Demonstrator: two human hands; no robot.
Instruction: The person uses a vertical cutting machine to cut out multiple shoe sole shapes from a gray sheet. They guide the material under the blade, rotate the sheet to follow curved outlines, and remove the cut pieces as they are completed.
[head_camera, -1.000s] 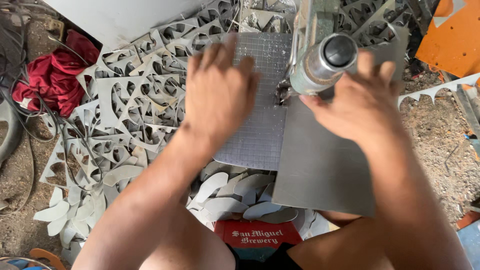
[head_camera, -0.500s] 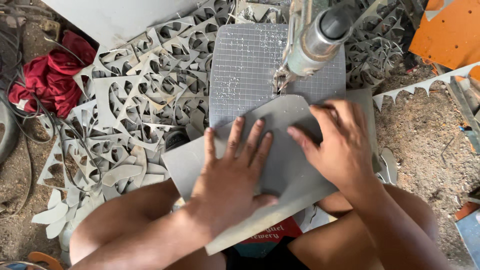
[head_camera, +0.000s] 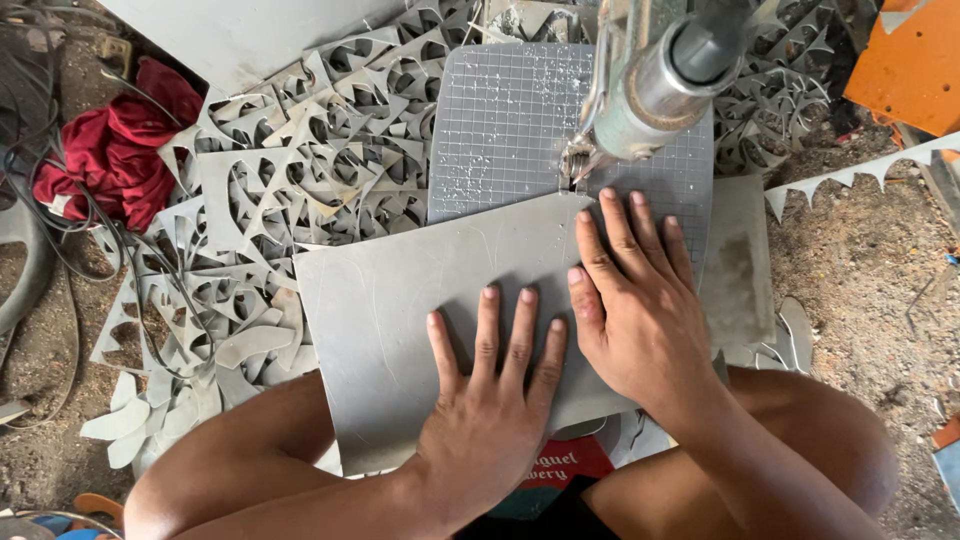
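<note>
While pressed flat under both hands, grey sheet (head_camera: 420, 300) lies whole and uncut, far edge just meeting saw blade (head_camera: 572, 172) at 12 o'clock. Left hand (head_camera: 490, 400) spread open at 6 o'clock; right hand (head_camera: 635, 300) splayed beside it, gripping nothing. Cut-out scrap (head_camera: 270, 200) heaped at 10 o'clock. Cutting seemingly all ahead.

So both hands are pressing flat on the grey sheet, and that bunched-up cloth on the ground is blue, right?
Not quite. Both hands, left and right, do lie flat on the grey sheet, but the head view shows the bunched-up cloth is red, not blue.
</note>
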